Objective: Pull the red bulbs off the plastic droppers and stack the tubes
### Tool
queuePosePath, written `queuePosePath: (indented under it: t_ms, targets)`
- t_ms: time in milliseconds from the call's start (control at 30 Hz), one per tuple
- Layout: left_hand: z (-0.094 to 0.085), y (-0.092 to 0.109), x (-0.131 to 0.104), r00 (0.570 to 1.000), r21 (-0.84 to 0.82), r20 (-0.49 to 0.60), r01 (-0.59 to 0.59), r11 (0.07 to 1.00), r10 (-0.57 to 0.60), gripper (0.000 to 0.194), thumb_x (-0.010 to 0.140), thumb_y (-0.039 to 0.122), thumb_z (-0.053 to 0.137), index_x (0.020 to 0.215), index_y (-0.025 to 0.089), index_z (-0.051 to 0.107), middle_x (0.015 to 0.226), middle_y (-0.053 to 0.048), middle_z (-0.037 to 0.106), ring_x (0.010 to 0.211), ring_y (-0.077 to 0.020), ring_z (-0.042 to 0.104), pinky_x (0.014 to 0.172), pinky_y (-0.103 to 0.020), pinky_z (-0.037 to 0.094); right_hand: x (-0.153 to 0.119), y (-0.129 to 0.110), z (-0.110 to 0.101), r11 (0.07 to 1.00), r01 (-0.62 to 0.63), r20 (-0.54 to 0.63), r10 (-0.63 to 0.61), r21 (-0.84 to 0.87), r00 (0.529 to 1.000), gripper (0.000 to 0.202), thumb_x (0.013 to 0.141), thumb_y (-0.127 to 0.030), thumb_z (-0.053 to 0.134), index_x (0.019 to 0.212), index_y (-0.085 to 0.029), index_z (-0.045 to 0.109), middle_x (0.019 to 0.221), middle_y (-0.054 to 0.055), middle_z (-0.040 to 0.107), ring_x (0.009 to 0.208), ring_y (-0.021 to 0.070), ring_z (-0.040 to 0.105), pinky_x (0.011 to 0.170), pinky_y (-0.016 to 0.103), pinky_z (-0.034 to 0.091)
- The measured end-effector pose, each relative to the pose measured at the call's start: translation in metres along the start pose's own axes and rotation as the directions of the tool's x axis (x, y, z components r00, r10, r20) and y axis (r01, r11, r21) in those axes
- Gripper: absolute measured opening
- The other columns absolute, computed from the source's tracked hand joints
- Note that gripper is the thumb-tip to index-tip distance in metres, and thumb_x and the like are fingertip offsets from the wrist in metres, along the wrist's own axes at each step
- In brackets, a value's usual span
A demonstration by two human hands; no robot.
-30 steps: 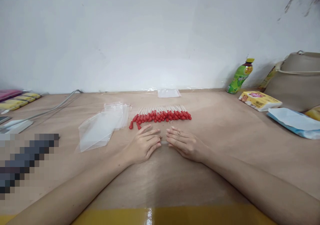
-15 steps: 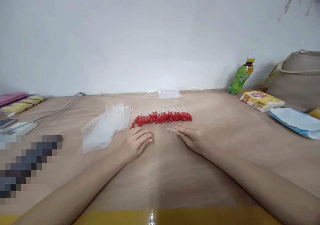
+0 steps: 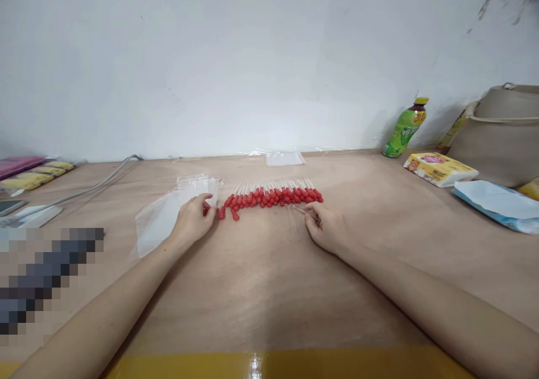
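Observation:
A row of droppers [image 3: 273,196] with red rubber bulbs lies across the middle of the table, their pale, slender tubes toward the wall. Two red bulbs [image 3: 234,214] lie apart at its near left end. Beside the leftmost one is my left hand [image 3: 194,217], thumb and forefinger curved and apart; whether it touches that bulb is hard to tell. My right hand [image 3: 326,226], fingers closed, pinches a thin clear tube [image 3: 298,209] just in front of the row's right part. More clear tubes [image 3: 291,224] lie by its fingertips, faint against the table.
Clear zip bags [image 3: 156,224] are spread left of the row, partly behind my left hand. Another bag [image 3: 285,158] lies by the wall. At right are a green bottle [image 3: 404,129], a tissue pack [image 3: 440,169] and a beige bag [image 3: 505,137]. A grey cable [image 3: 101,185] crosses the left side.
My left hand has moved left and away from me, off the two loose bulbs, which now show fully. My right hand has curled its fingers around a tube.

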State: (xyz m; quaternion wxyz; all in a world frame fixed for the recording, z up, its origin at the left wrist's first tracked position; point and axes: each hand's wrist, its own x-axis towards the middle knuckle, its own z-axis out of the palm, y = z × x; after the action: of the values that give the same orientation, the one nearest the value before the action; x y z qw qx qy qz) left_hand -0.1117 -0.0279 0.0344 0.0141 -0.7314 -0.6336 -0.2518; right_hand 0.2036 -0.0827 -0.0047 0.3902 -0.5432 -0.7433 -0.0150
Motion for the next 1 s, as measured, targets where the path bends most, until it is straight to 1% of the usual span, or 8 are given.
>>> queuePosePath:
  t_ms: [67, 167, 267, 333, 500, 667, 867, 1000]
  targets:
    - [0.001, 0.003, -0.002, 1.000, -0.008, 0.031, -0.001, 1.000, 0.001, 0.040, 0.077, 0.037, 0.047, 0.110, 0.015, 0.055, 0.078, -0.005, 0.064, 0.069, -0.0210, 0.060, 0.070, -0.033, 0.047, 0.000, 0.000, 0.001, 1.000, 0.027, -0.005, -0.027, 0.001, 1.000, 0.017, 0.077, -0.018, 0.043, 0.082, -0.018, 0.059, 0.071, 0.005, 0.063, 0.060, 0.0156, 0.054, 0.057, 0.027, 0.040]
    - [0.002, 0.006, -0.002, 0.999, -0.035, 0.038, 0.001, 0.999, 0.000, 0.042, 0.079, 0.044, 0.044, 0.108, 0.016, 0.055, 0.084, -0.006, 0.067, 0.068, -0.0207, 0.063, 0.069, -0.033, 0.047, -0.001, -0.002, 0.002, 0.998, 0.070, -0.007, -0.070, 0.003, 0.998, 0.019, 0.078, -0.019, 0.044, 0.084, -0.017, 0.062, 0.068, 0.005, 0.061, 0.061, 0.0159, 0.053, 0.060, 0.028, 0.041]
    - [0.000, 0.006, -0.002, 0.999, -0.020, 0.048, -0.005, 1.000, 0.006, 0.040, 0.081, 0.045, 0.042, 0.105, 0.017, 0.056, 0.088, -0.007, 0.067, 0.070, -0.0211, 0.063, 0.070, -0.033, 0.046, -0.001, -0.004, 0.002, 0.995, 0.098, 0.022, -0.098, -0.006, 0.995, 0.019, 0.079, -0.020, 0.044, 0.083, -0.018, 0.063, 0.063, 0.003, 0.057, 0.061, 0.0161, 0.052, 0.063, 0.028, 0.041]
    - [0.000, 0.006, -0.001, 0.999, -0.004, 0.043, -0.029, 1.000, 0.029, 0.038, 0.082, 0.045, 0.042, 0.102, 0.018, 0.058, 0.091, -0.007, 0.067, 0.072, -0.0214, 0.062, 0.071, -0.034, 0.046, -0.002, -0.006, 0.002, 0.994, 0.112, 0.047, -0.112, -0.007, 0.993, 0.018, 0.080, -0.022, 0.046, 0.080, -0.018, 0.063, 0.064, 0.003, 0.056, 0.064, 0.0162, 0.052, 0.065, 0.028, 0.041]
    - [0.007, 0.009, 0.003, 0.989, 0.027, -0.069, -0.128, 0.991, 0.129, 0.036, 0.082, 0.046, 0.045, 0.091, 0.017, 0.064, 0.093, -0.008, 0.064, 0.090, -0.0259, 0.055, 0.081, -0.037, 0.043, -0.003, -0.008, 0.002, 0.989, 0.144, 0.074, -0.140, -0.043, 0.987, 0.019, 0.082, -0.033, 0.050, 0.076, -0.019, 0.061, 0.064, 0.002, 0.054, 0.065, 0.0154, 0.050, 0.066, 0.028, 0.038]
    - [0.018, 0.012, 0.008, 0.983, 0.017, -0.080, -0.162, 0.987, 0.163, 0.031, 0.080, 0.042, 0.048, 0.087, 0.019, 0.067, 0.087, -0.008, 0.062, 0.090, -0.0261, 0.052, 0.080, -0.038, 0.043, -0.003, -0.010, 0.004, 0.986, 0.151, 0.088, -0.145, -0.068, 0.986, 0.025, 0.081, -0.042, 0.052, 0.084, -0.019, 0.062, 0.069, 0.003, 0.056, 0.070, 0.0170, 0.051, 0.067, 0.029, 0.036]
    - [0.024, 0.011, 0.009, 0.981, -0.032, -0.135, -0.144, 0.989, 0.138, 0.024, 0.080, 0.036, 0.048, 0.082, 0.018, 0.063, 0.079, -0.006, 0.061, 0.083, -0.0237, 0.054, 0.078, -0.037, 0.043, -0.004, -0.010, 0.003, 0.984, 0.163, 0.118, -0.154, -0.067, 0.981, 0.030, 0.079, -0.046, 0.053, 0.092, -0.019, 0.062, 0.078, 0.005, 0.059, 0.077, 0.0191, 0.054, 0.072, 0.033, 0.038]
    - [0.023, 0.012, 0.007, 0.968, -0.082, -0.236, -0.105, 0.991, 0.083, 0.022, 0.080, 0.034, 0.048, 0.084, 0.017, 0.061, 0.082, -0.006, 0.062, 0.083, -0.0226, 0.053, 0.078, -0.036, 0.042, -0.004, -0.010, 0.002, 0.987, 0.154, 0.130, -0.146, -0.054, 0.981, 0.032, 0.080, -0.046, 0.052, 0.095, -0.018, 0.061, 0.081, 0.006, 0.060, 0.079, 0.0201, 0.055, 0.073, 0.035, 0.040]
